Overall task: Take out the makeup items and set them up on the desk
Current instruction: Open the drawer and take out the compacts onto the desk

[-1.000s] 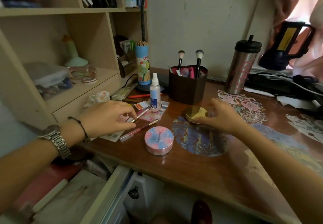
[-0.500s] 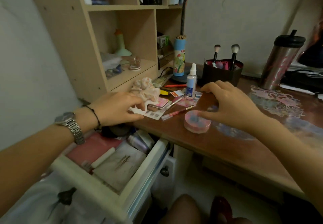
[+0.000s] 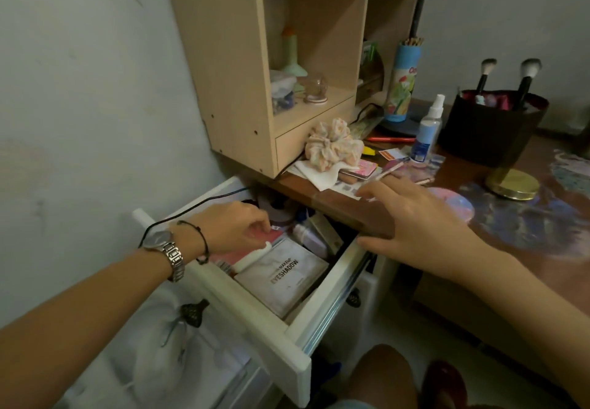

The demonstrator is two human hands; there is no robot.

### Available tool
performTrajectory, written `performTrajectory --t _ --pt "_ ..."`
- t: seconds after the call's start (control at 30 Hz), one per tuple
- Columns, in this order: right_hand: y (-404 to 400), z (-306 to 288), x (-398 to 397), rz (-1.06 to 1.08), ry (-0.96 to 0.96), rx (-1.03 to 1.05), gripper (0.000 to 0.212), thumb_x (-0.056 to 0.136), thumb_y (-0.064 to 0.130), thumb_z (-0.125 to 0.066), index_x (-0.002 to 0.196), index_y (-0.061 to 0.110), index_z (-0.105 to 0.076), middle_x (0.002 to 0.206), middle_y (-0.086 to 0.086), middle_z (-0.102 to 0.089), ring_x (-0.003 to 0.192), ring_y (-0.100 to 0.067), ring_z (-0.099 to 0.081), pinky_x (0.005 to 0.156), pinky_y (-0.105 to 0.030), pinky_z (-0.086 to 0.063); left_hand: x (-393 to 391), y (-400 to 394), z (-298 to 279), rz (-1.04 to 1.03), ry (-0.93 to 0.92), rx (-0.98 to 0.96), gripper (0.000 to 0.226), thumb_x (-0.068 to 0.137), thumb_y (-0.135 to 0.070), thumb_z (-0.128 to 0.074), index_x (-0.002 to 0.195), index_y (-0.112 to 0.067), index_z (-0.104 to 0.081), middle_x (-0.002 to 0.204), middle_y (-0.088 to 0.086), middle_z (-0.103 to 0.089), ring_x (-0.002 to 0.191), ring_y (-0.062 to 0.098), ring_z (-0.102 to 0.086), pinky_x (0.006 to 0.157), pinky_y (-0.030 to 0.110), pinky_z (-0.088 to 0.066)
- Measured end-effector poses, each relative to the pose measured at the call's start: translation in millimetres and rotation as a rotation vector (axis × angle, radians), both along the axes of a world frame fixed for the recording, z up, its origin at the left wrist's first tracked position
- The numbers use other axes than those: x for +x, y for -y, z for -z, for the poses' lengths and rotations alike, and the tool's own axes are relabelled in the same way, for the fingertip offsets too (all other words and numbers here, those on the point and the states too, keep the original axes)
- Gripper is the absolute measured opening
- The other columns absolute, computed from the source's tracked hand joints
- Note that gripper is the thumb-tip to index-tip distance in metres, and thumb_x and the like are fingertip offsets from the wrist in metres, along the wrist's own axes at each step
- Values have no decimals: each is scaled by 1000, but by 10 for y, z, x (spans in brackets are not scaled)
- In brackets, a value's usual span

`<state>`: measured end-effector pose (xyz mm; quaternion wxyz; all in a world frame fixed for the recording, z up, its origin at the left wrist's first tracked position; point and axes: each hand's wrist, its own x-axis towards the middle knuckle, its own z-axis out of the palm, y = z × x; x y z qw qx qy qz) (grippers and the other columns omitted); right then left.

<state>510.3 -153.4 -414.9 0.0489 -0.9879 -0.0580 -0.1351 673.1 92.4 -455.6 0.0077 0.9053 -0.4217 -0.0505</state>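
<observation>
**Left hand in the open drawer, right hand spread at the desk edge**

The left hand [image 3: 230, 230], with a silver metal wristwatch [image 3: 170, 250] and a thin black cord bracelet [image 3: 199, 242] at the wrist, reaches into the open white wooden drawer [image 3: 281, 338]. Its fingers are curled with the tips drawn together over a flat pink-red item [image 3: 271, 236] at the back of the drawer; whether they actually pinch it cannot be told. Just beside the fingertips, toward the drawer front, lies a white flat eyeshadow palette box printed "MAKEUP EYESHADOW" [image 3: 284, 276], untouched, with a small white tube [image 3: 252, 253] along its left edge and a pale bottle [image 3: 308, 237] behind it.

The right hand [image 3: 415, 226] is open, fingers spread and holding nothing. Its palm hovers at the front edge of the dark brown wooden desk [image 3: 344, 207], the thumb under the rim and the fingertips reaching over papers on the top. A round pink-and-blue compact [image 3: 456, 206] lies partly hidden behind this hand.

Further back on the desk stand a round gold-lidded jar [image 3: 514, 185], a clear spray bottle with a blue label [image 3: 426, 134], a dark brown holder with two makeup brushes [image 3: 491, 124] and a tall blue tube of coloured pencils [image 3: 404, 79]. A floral fabric scrunchie [image 3: 332, 146] rests on white paper near a light wooden shelf unit [image 3: 230, 67]. A grey-white wall [image 3: 89, 89] stands to the left.
</observation>
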Motion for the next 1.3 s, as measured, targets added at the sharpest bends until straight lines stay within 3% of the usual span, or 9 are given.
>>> performTrajectory --t 0.13,0.4,0.57,0.73,0.83,0.97,1.1,1.3 --pt "-63 81 38 -39 -15 4 59 77 53 -63 127 30 -42 122 6 -50 105 -11 -45 81 -22 -38 120 -66 264 -76 -120 23 34 82 -39 -65 112 -24 -58 111 -7 -62 96 8 -54 81 22 -42" --pt "-82 155 107 -53 -35 6 59 75 57 -59 124 30 -44 115 8 -52 98 -11 -49 77 -27 -45 324 -43 608 -174 -302 39 50 71 -37 -77 112 -17 -58 106 0 -65 98 17 -59 89 32 -48" --pt "-104 168 131 -61 -56 37 59 75 58 -56 126 31 -42 117 9 -52 102 -11 -49 82 -29 -48 376 -40 663 -174 -279 48 45 70 -30 -78 108 -18 -59 94 -3 -62 87 13 -54 77 24 -42" --pt "-113 184 120 -62 -64 51 62 74 59 -53 128 30 -42 119 7 -53 105 -13 -51 86 -33 -49 394 -60 659 -182 -238 26 31 76 -21 -71 104 -15 -60 99 3 -67 88 17 -58 73 21 -38" --pt "-118 189 106 -66 -63 58 62 74 59 -51 127 29 -42 118 7 -54 105 -14 -51 86 -35 -49 374 -58 620 -208 -237 11 34 79 -19 -68 111 -14 -60 107 4 -66 93 16 -58 78 22 -41" --pt "-104 189 78 -67 -54 63 59 76 55 -56 127 29 -44 120 6 -54 107 -14 -52 88 -35 -49 315 -43 490 -224 -291 -96 34 81 -17 -67 114 -16 -60 107 1 -66 94 11 -60 84 21 -47" --pt "-89 179 72 -78 -30 63 55 77 49 -62 125 28 -46 117 6 -54 104 -14 -52 84 -34 -50 165 33 216 -209 -354 -295 27 80 -15 -69 105 -22 -64 83 -17 -61 75 -4 -57 70 11 -47" --pt "-41 154 23 -103 3 94 51 78 41 -67 123 28 -48 117 7 -53 104 -12 -50 83 -32 -50 -101 210 -141 -84 -537 -450 30 79 -17 -71 108 -21 -67 98 -7 -70 89 4 -66 80 21 -54"
